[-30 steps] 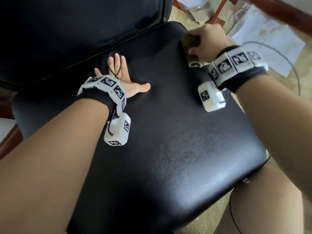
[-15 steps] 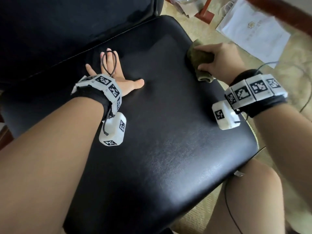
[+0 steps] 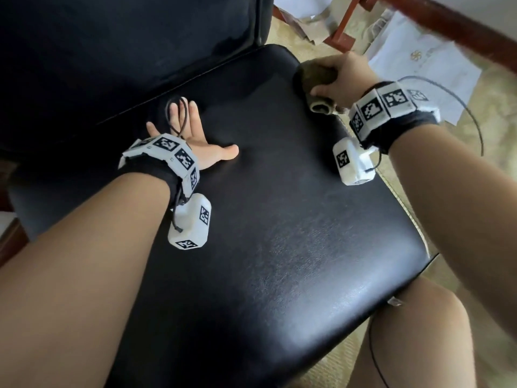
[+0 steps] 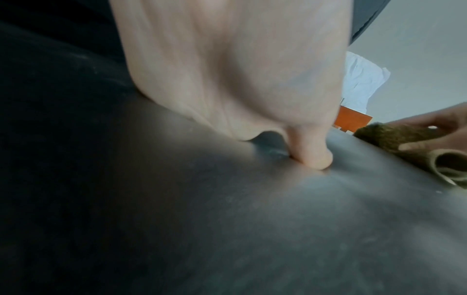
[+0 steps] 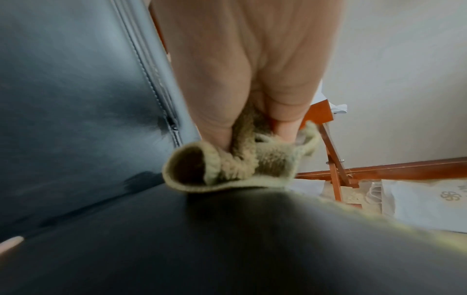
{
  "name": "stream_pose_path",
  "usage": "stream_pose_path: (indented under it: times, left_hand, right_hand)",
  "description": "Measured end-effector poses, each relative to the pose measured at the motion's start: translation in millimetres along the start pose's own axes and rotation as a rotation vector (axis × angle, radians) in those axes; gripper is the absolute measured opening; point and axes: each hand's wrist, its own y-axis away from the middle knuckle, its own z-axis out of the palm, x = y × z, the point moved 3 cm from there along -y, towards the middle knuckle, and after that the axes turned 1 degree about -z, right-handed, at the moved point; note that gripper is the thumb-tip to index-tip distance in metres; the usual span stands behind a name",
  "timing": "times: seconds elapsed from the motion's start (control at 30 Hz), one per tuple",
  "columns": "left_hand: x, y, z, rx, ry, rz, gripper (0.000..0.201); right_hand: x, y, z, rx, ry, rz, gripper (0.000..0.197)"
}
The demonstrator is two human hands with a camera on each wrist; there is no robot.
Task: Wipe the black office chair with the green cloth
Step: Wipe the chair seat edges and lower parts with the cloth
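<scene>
The black leather office chair seat (image 3: 279, 233) fills the head view, with its backrest (image 3: 126, 46) at the top left. My right hand (image 3: 340, 79) grips the bunched olive-green cloth (image 3: 316, 79) against the seat's far right corner. In the right wrist view the fingers curl round the cloth (image 5: 227, 167), which touches the seat (image 5: 177, 249). My left hand (image 3: 193, 141) lies flat, fingers spread, near the seam between seat and backrest. The left wrist view shows its thumb (image 4: 136, 157) pressing on the leather (image 4: 227, 229), with the cloth (image 4: 394, 137) off to the right.
White papers (image 3: 419, 63) and a paper bag lie on the beige carpet (image 3: 492, 107) right of the chair. Red-brown wooden furniture legs (image 3: 342, 26) stand beyond the seat's far corner. My knee (image 3: 419, 317) is at the seat's front right edge. A thin cable (image 3: 475, 130) loops by the right wrist.
My right hand with the cloth slid toward me along the seat's right edge, then back up to the far right corner. The left hand stayed flat in place.
</scene>
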Motion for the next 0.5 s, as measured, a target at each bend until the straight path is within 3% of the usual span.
stream_pose_path:
  times: [0.2,0.33,0.5]
  left_hand:
    - [3,6,-2,-0.003,-0.021,0.002,0.105]
    - [4,6,-5,-0.018,-0.022,-0.009,0.106]
    - [4,6,-4,-0.023,0.013,-0.009,0.109]
  right_hand:
    - [8,24,7,-0.036,0.082,-0.022,0.052]
    - [-9,-2,-1,-0.105,0.207,-0.045,0.052]
    - [-22,-28,-1,-0.038,0.128,-0.022,0.051]
